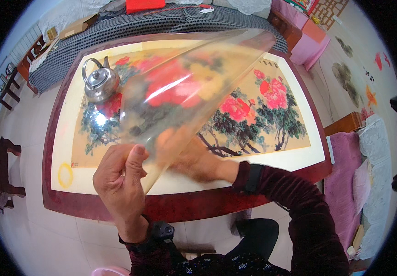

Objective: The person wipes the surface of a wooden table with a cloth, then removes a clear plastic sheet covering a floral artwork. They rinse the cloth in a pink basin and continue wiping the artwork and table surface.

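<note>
A clear plastic sheet (184,82) is lifted and folded over the front of a dark red table (171,207). Its corner is pinched by my left hand (124,176), thumb against the curled fingers. Behind the raised sheet is my right hand (191,158), blurred and partly seen through the plastic; what its fingers do is unclear. Beneath lies a peony painting (278,120) with a cream border, bearing some writing. A stainless steel kettle (102,82) stands upright on the table's left part, its handle raised. A yellow ring (65,175) marks the border near the left front corner.
Behind the table is a couch with a dark patterned cover (143,24), holding an open cardboard box (77,26) and a red item (145,5). A dark wooden chair (5,169) stands left. A pink-covered seat (343,186) is at right. A pink basin (110,271) shows below.
</note>
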{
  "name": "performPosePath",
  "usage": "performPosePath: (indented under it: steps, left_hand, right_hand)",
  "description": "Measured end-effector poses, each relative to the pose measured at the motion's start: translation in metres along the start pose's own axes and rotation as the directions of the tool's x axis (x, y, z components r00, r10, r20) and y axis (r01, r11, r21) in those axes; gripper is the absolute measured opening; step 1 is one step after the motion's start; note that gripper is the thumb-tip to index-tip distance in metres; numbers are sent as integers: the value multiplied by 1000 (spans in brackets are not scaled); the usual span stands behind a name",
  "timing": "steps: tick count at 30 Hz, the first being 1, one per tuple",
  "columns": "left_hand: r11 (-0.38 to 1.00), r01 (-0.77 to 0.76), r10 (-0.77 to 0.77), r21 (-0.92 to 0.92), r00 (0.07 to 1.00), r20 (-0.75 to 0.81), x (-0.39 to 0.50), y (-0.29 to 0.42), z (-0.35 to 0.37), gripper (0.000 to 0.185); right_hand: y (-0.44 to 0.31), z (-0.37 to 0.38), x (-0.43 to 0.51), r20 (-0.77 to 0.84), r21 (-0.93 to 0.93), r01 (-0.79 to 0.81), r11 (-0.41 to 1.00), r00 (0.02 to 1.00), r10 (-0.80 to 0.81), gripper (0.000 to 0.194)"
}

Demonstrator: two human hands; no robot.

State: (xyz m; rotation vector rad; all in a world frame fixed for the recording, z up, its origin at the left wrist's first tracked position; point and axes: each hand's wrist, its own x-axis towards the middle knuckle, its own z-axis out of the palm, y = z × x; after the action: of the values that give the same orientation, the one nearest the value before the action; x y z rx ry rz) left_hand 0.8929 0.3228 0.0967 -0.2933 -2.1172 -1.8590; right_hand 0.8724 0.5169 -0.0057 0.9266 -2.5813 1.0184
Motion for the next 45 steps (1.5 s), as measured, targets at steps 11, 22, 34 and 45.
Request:
performPosePath:
  steps: [11, 22, 34, 45]
  left_hand:
    - [999, 28, -28, -33, 1000, -7, -4, -2, -3, 19]
    - [998, 61, -61, -28, 998, 13, -5, -19, -6, 24]
    - [1000, 11, -9, -23, 997, 77, -2, -34, -12, 25]
    - [999, 12, -15, 51, 997, 70, -3, -37, -13, 32]
  right_hand:
    - [86, -89, -9, 118, -357, 168, 919, 984, -134, 49]
    - [130, -248, -277, -439, 179, -738, 651, 532, 724, 57]
    - [-44, -52, -106, -38, -220, -170, 961, 985, 166, 42]
    - [17, -187, -261, -322, -627, -491, 605, 870, 373, 18]
